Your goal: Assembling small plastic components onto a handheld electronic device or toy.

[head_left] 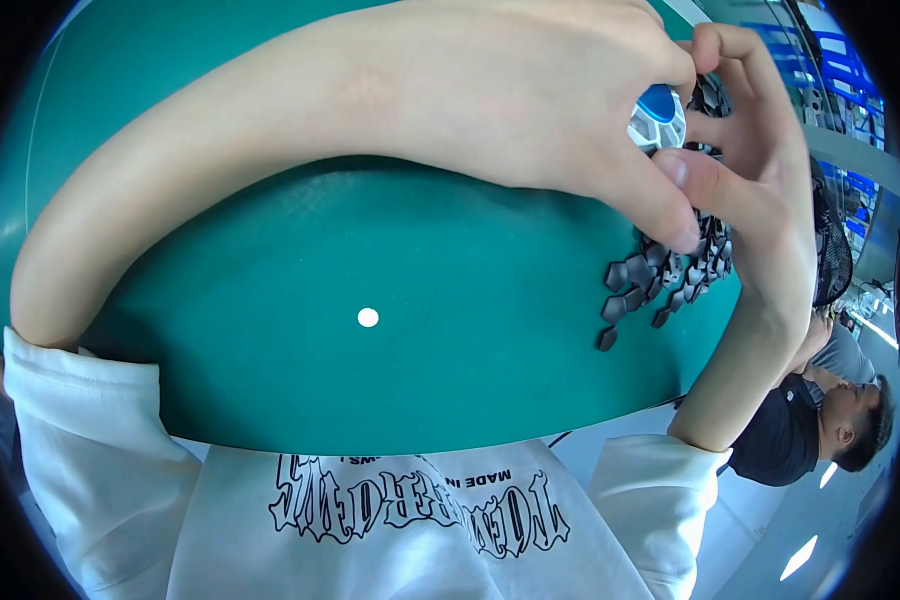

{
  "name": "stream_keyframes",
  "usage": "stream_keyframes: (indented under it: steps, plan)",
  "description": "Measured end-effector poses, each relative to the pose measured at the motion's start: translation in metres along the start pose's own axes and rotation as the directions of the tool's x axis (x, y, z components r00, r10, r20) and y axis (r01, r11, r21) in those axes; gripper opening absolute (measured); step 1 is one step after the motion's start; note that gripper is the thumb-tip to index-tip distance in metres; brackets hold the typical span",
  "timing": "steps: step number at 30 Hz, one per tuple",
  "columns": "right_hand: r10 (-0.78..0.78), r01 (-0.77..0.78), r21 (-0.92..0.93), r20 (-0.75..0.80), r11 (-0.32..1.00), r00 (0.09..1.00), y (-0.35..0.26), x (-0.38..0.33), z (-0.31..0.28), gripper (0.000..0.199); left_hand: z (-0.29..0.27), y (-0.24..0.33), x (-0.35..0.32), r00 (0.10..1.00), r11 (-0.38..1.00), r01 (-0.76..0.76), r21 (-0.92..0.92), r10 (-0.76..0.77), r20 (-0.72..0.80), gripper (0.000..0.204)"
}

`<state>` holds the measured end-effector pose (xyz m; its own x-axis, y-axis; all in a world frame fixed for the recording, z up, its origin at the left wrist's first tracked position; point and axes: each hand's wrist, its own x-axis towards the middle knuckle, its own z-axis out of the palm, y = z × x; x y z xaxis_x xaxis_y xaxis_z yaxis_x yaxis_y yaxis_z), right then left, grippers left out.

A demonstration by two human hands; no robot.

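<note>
A white, rounded piece with ribbed openings and a blue cap [658,104] is held up between my two hands at the upper right. My left hand [590,100] reaches across from the left and closes round it, its thumb pointing down beside it. From the right, my right hand [765,170] meets it with a bent forefinger and the thumb tip against its lower edge. Much of the piece is covered by fingers. Beneath the hands, several black pentagonal tiles [635,272] lie in a loose heap, partly hidden by my left thumb and right hand.
The green tabletop [450,260] curves round in front of me, with a small white disc [368,317] near its middle. A black mesh basket [832,235] stands beyond my right wrist. Another person in a dark shirt [780,430] is at the right.
</note>
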<state>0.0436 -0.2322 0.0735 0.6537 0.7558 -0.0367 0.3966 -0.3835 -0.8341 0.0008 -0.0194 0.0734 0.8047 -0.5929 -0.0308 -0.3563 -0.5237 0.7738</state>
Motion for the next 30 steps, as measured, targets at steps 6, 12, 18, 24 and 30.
stream_keyframes:
  steps: [6,12,18,24,30]
  plan:
    - [0.367,-0.384,0.18,0.124,0.905,0.922,-0.064,0.013,0.01,0.09,0.005,-0.007,0.01,0.994,0.993,-0.056,0.105,0.046,0.095,0.045]
    - [0.4,-0.414,0.108,0.131,0.904,0.907,-0.029,0.003,0.004,0.085,0.012,-0.049,0.023,0.996,0.994,-0.07,0.078,0.065,0.062,0.045]
    - [0.107,-0.108,0.046,0.024,0.993,0.994,0.029,-0.008,-0.01,0.054,0.018,-0.035,0.029,0.997,0.993,-0.073,0.093,0.075,-0.023,0.046]
    - [0.0,-0.044,-0.479,-0.091,0.877,0.996,0.032,-0.072,-0.043,0.019,0.013,-0.048,-0.02,0.984,0.987,-0.091,0.136,0.11,-0.14,0.046]
    - [0.135,-0.17,-0.616,-0.104,0.769,0.985,0.026,-0.081,-0.021,0.015,0.002,-0.019,-0.058,0.959,0.967,0.029,0.251,0.044,-0.28,0.047]
